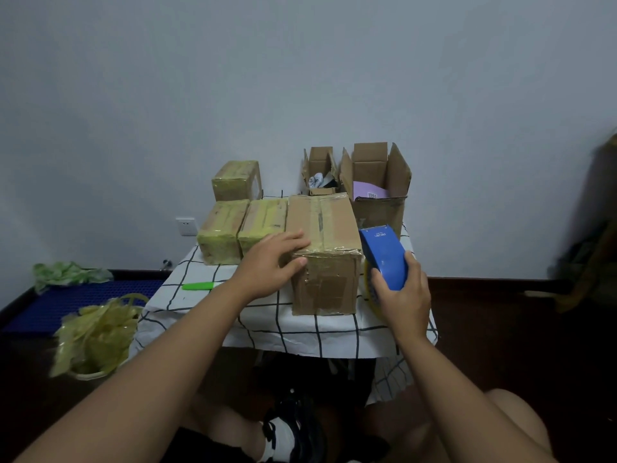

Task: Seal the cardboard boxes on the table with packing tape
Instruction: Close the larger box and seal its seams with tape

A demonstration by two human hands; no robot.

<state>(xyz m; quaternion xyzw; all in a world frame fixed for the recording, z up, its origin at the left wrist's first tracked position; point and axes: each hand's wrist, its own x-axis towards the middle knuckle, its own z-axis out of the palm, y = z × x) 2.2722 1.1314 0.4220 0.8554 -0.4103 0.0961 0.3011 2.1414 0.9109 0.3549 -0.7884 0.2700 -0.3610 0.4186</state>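
While the left hand (273, 262) lies with straight fingers on the near left top edge of the big closed box (322, 252), its thumb against the front face, the right hand (405, 295) wraps its grip around a blue tape dispenser (384, 257). That dispenser sits just beside the box's right side, and a yellowish roll of tape (370, 292) shows under it. The big box stands near the front of the desk (300, 332), which wears a white cloth with a black grid. Clear tape runs along the box's top seam and over its front edge.

Left of it, touching side by side, are two smaller boxes (243, 233) wrapped in yellowish tape, and a third wrapped box (236, 180) stands behind them. At the back of the desk two boxes stand with flaps up: a small open box (320, 168) with cloth-like things inside, and a larger open box (380, 185) holding something pale purple. A green marker (199, 286) lies on the cloth near the left edge.

On the floor to the left, a basket (96, 339) is heaped with crumpled yellowish tape, and beyond it a green bag (66, 274) rests on a blue mat (80, 304). A wall socket (185, 226) shows behind the desk. The person's knees and a dark shoe (293, 429) appear below.
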